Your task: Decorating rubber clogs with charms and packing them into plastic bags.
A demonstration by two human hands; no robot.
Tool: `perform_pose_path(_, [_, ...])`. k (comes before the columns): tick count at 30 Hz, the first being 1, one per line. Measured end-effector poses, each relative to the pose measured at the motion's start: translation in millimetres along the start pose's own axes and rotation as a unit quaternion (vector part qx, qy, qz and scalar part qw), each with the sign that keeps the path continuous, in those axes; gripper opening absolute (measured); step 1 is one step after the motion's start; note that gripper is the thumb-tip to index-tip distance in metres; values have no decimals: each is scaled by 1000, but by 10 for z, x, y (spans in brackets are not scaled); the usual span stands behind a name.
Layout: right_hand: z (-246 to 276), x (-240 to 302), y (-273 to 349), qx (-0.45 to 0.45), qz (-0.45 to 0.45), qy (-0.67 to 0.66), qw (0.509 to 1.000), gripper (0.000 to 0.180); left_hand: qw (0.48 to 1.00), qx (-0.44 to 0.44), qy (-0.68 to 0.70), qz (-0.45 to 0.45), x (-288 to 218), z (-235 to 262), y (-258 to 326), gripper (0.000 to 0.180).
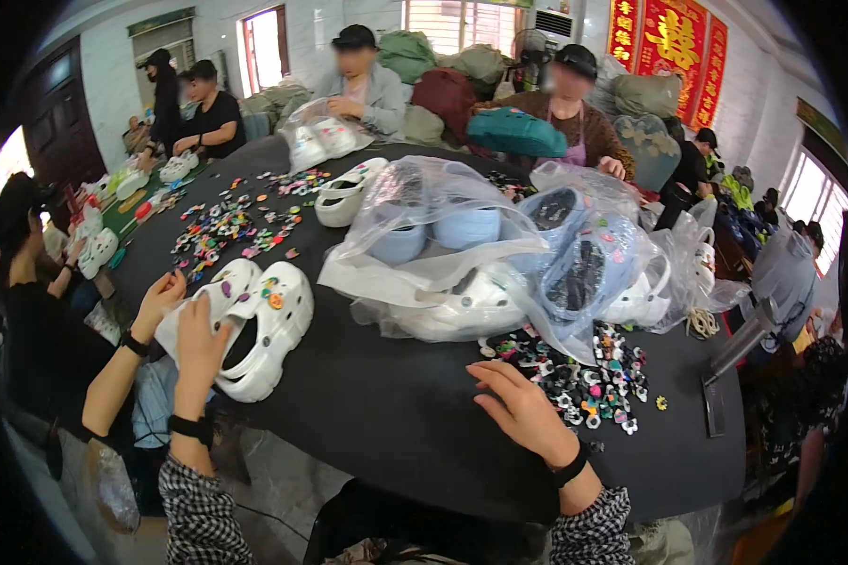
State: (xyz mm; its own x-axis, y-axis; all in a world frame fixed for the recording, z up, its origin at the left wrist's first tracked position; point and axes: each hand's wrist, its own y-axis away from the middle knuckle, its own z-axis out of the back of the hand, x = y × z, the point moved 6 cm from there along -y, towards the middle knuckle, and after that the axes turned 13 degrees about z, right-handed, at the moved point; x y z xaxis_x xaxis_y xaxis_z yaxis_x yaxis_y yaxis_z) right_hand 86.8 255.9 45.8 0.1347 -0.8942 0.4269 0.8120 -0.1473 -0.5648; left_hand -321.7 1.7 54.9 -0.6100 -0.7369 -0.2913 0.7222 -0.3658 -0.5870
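My left hand (201, 347) is closed at the heel end of a white clog (232, 281), partly hiding it. Another white clog (275, 330), decorated with colourful shoe charms, lies right beside it on the black table. A co-worker's bare hand (160, 299) reaches in just beyond my left hand, close to the same clog. My right hand (516, 403) is empty, its fingers stretched and apart over the tabletop. Just right of it spreads a pile of small shoe charms (598, 381), many black and white.
Clear plastic bags (415, 282) with light-blue clogs (582, 273) and white clogs fill the table's middle. More charms (231, 226) lie scattered at the far left, near another white clog (349, 193). A grey metal post (737, 341) stands at the right edge. Several people sit around.
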Motion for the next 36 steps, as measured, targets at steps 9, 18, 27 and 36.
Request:
perform_pose_path(9, [-54, -74, -25, -2, -61, -65, 996, 37, 936, 106, 294, -160, -1562, 173, 1200, 32])
perform_pose_path(18, [364, 252, -1060, -32, 51, 76, 995, 33, 931, 203, 294, -79, -1495, -456, 1537, 29])
perform_pose_path(27, [181, -493, -2014, -44, 60, 327, 942, 59, 917, 195, 335, -91, -1579, -513, 1594, 26])
perform_pose_path(36, [-185, -678, -2197, 18, 69, 362, 930, 48, 922, 187, 331, -70, -1530, -466, 1574, 23])
